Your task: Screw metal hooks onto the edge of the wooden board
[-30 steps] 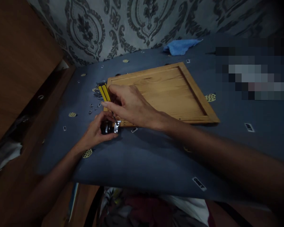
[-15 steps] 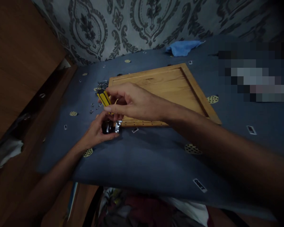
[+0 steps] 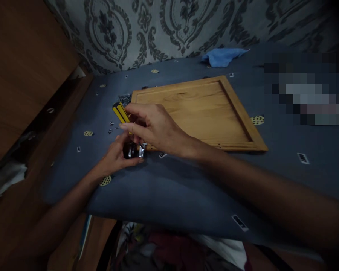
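My right hand is closed around a screwdriver with a yellow and black handle. Its handle tilts up to the left, and the lower end points down at a small dark piece with shiny metal bands. Fingers of my left hand wrap round that dark piece, whose exact kind I cannot make out, at the near left corner of a wooden panel with a raised frame. Small holes dot the panel's near edge. The fingers partly hide the screwdriver's shaft and tip.
Several small screws lie left of the panel, beside a pile of metal bits. A blue cloth rests near the patterned wall. Dark blue cloth covers the table. A wooden cabinet rises on the left.
The screwdriver handle leans further left, and my right hand has turned and lowered slightly. My left hand keeps its hold. The whole view has shifted a little.
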Motion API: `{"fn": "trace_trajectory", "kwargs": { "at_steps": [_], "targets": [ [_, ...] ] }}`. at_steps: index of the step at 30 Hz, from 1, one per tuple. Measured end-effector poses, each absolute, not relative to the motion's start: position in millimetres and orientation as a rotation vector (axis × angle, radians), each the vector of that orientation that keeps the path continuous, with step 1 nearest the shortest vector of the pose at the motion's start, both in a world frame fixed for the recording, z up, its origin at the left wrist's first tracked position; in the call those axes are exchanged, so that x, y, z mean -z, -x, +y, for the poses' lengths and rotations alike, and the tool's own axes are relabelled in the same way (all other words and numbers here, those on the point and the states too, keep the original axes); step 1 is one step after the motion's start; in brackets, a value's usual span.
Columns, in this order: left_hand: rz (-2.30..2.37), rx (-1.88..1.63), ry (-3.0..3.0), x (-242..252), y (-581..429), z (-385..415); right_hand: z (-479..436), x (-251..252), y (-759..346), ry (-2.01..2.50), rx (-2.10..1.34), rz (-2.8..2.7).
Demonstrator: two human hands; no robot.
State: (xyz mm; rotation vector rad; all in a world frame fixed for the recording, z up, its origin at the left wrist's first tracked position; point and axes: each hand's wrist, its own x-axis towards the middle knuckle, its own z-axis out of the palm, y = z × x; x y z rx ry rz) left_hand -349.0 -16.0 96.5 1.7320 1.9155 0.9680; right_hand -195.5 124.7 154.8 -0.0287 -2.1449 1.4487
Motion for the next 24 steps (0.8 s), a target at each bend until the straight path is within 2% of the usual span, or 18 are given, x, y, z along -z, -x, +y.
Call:
{"fn": "trace_trajectory", "kwargs": {
  "at_steps": [6, 13, 24],
  "targets": [
    [1.875, -1.017, -1.743, -94, 350, -16, 125, -157, 196, 0.039, -1.430, -2.184],
    [1.927, -0.967, -1.759, -94, 350, -16, 140, -174, 187, -0.088, -1.606, -2.312],
    [1.908, -0.989, -1.789, -93, 352, -16, 126, -160, 192, -0.043, -1.578, -2.113]
  ]
}}
